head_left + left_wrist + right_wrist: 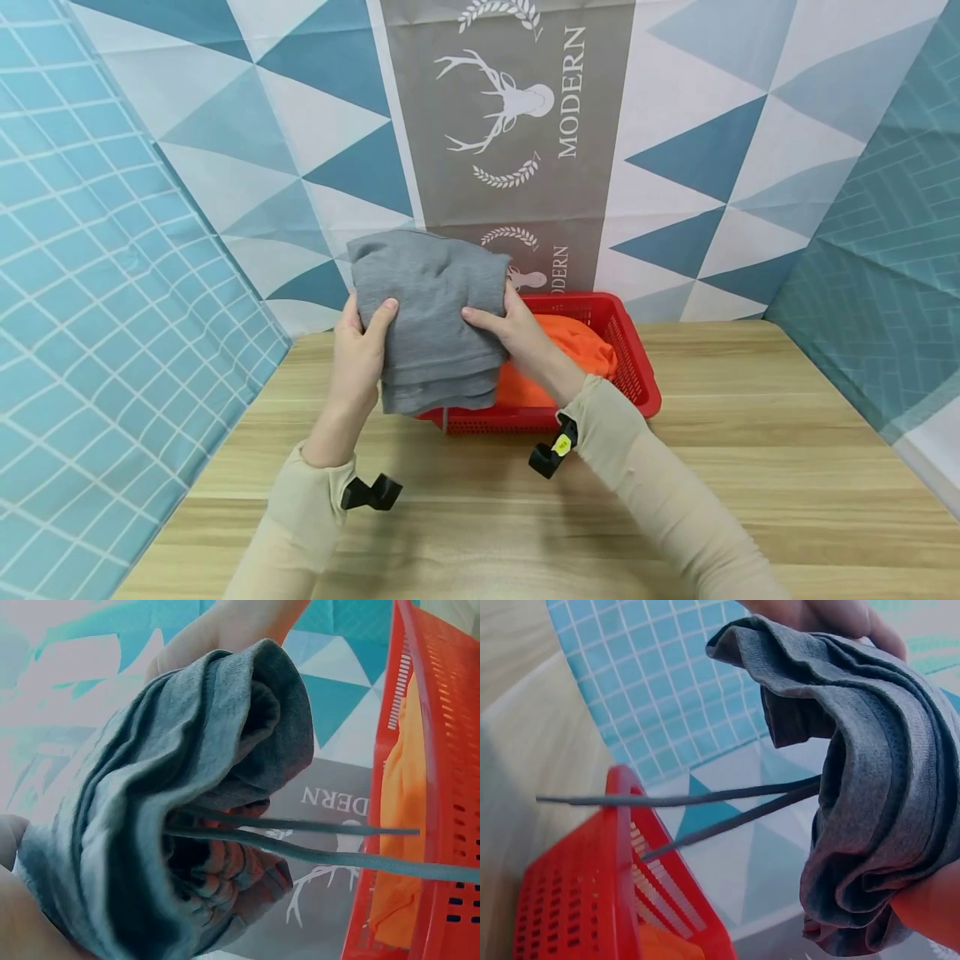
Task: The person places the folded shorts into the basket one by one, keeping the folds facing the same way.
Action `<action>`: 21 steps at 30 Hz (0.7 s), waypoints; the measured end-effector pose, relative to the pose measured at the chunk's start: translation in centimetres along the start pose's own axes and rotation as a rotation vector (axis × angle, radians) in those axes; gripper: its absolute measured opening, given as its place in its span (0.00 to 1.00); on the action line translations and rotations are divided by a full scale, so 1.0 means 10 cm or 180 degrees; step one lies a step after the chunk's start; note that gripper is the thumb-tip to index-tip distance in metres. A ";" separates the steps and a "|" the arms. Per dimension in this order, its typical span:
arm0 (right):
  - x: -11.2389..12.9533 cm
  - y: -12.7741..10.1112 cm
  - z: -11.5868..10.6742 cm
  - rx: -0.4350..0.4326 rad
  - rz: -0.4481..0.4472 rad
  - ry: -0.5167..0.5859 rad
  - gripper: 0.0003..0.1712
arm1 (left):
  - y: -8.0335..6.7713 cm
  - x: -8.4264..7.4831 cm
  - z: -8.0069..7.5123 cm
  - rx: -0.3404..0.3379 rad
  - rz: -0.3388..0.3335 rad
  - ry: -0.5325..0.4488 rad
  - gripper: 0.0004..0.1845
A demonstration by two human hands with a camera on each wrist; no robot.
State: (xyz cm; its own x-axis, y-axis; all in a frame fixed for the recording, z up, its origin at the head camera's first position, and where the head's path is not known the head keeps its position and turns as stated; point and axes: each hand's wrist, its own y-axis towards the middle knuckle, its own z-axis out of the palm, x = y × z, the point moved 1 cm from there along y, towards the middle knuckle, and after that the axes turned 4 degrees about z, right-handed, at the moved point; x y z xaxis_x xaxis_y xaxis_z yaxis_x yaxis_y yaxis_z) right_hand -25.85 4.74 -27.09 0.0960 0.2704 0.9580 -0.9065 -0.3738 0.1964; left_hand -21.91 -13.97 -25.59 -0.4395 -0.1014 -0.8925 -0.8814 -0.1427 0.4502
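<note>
A folded pair of grey drawstring pants [435, 308] is held up above the table, partly in front of the basket. My left hand [358, 354] grips its left side, thumb on the near face and fingers behind. On the right side, my right hand [528, 337] pinches it the same way, thumb across the front. In the left wrist view, the stacked layers and two loose drawstrings [322, 856] show. The right wrist view shows the folded edges [885, 765] and the same cords hanging toward the basket. Most of the fingers are hidden behind the fabric.
A red perforated plastic basket [647, 387] stands on the wooden table [750, 467] against the back wall, with orange cloth [573, 337] inside. Patterned fabric walls [97, 250] enclose the table at the left, back and right.
</note>
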 end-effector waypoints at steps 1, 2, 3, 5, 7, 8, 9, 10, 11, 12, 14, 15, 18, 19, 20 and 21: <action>0.01 -0.01 -0.04 -0.0014 -0.0019 -0.0018 0.37 | 0.00 0.01 0.02 0.0054 -0.0015 0.0022 0.20; 0.02 -0.02 -0.07 -0.0032 -0.0037 -0.0045 0.37 | 0.00 0.02 0.04 0.0111 -0.0032 0.0035 0.21; 0.02 -0.03 -0.11 -0.0054 -0.0054 -0.0075 0.37 | 0.01 0.03 0.07 0.0158 -0.0044 0.0044 0.22; 0.04 -0.04 -0.17 -0.0086 -0.0080 -0.0127 0.36 | 0.01 0.05 0.11 0.0234 -0.0060 0.0046 0.23; 0.04 -0.06 -0.23 -0.0132 -0.0071 -0.0196 0.35 | 0.02 0.09 0.16 0.0318 -0.0072 -0.0005 0.23; 0.04 -0.06 -0.26 -0.0157 -0.0068 -0.0250 0.35 | 0.02 0.11 0.18 0.0359 -0.0081 -0.0033 0.24; 0.05 -0.07 -0.30 -0.0182 -0.0051 -0.0301 0.35 | 0.02 0.12 0.21 0.0398 -0.0088 -0.0067 0.24; 0.05 -0.08 -0.33 -0.0201 -0.0033 -0.0349 0.36 | 0.02 0.15 0.23 0.0439 -0.0100 -0.0102 0.24; 0.05 -0.08 -0.37 -0.0219 -0.0023 -0.0401 0.37 | 0.03 0.17 0.25 0.0481 -0.0112 -0.0128 0.25; 0.05 -0.09 -0.40 -0.0248 -0.0008 -0.0464 0.38 | 0.03 0.19 0.27 0.0534 -0.0130 -0.0147 0.26; 0.04 -0.10 -0.46 -0.0264 -0.0004 -0.0557 0.40 | 0.03 0.24 0.31 0.0611 -0.0165 -0.0156 0.27; 0.04 -0.11 -0.49 -0.0276 0.0006 -0.0600 0.41 | 0.04 0.27 0.33 0.0640 -0.0175 -0.0159 0.27; 0.01 -0.12 -0.57 -0.0333 0.0023 -0.0743 0.42 | 0.05 0.35 0.40 0.0736 -0.0222 -0.0111 0.28; 0.00 -0.12 -0.60 -0.0350 0.0023 -0.0792 0.42 | 0.05 0.37 0.42 0.0758 -0.0238 -0.0097 0.28; -0.01 -0.13 -0.63 -0.0370 0.0034 -0.0861 0.42 | 0.05 0.40 0.44 0.0775 -0.0245 -0.0067 0.27; -0.02 -0.13 -0.65 -0.0393 0.0043 -0.0923 0.42 | 0.06 0.42 0.46 0.0786 -0.0249 -0.0024 0.28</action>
State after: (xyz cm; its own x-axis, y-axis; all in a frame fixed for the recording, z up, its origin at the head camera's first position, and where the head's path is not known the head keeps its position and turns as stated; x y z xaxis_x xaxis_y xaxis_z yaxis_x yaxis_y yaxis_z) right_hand -27.40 10.94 -28.92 0.1809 -0.0048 0.9835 -0.9499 -0.2602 0.1734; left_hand -25.05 -9.92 -29.21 -0.3688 -0.0919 -0.9250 -0.9279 0.0950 0.3605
